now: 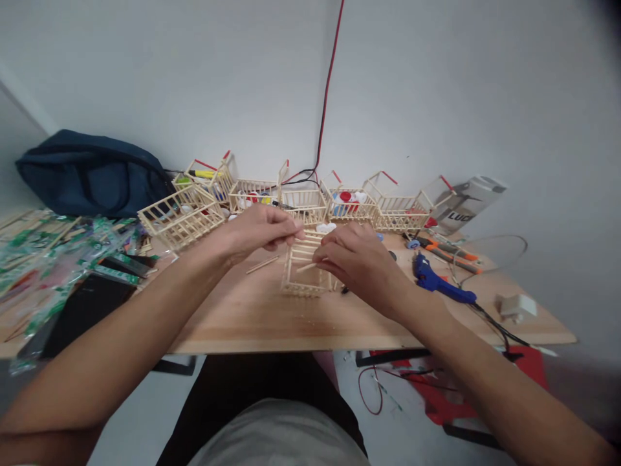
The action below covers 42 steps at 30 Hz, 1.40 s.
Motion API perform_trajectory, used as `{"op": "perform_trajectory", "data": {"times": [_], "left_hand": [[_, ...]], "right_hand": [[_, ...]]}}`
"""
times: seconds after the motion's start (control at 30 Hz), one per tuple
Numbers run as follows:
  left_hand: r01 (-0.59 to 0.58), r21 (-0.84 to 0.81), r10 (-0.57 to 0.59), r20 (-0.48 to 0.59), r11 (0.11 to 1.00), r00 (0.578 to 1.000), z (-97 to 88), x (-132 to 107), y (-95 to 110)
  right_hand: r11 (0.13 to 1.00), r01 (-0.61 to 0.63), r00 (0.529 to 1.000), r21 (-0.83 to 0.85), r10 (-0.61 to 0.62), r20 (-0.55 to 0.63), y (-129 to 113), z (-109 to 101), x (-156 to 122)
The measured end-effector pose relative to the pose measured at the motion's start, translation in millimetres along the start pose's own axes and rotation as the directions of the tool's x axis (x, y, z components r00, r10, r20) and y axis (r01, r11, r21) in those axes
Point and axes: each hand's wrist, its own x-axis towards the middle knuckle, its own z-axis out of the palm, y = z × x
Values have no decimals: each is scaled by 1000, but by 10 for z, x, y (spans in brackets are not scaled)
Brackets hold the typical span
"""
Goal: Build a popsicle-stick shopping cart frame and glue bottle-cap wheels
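Observation:
A small wooden stick basket (290, 272) with slatted sides stands on the table before me. At its far left corner my left hand (272, 228) is closed, thumb and fingertips pinched together; what lies between them is too small to make out. My right hand (350, 255) curls over the basket's right side, its fingers shut on a short wooden stick (305, 267) that points left across the basket's opening. Two loose wooden sticks (262, 265) lie on the tabletop to the left of the basket.
Several stick-built carts (182, 217) with red-tipped handles line the wall. On the right are a blue glue gun (439, 281), orange-handled pliers (451, 254) and a white adapter (518, 307). Plastic packets (43, 259) and a dark blue bag (92, 171) occupy the left.

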Motion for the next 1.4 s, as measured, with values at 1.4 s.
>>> {"op": "perform_trajectory", "data": {"times": [1.4], "left_hand": [[-85,214,183,-496,973,849,-168,-16,-664]], "right_hand": [[952,-304,945,-13,304,122,-198,412,-27]]}}
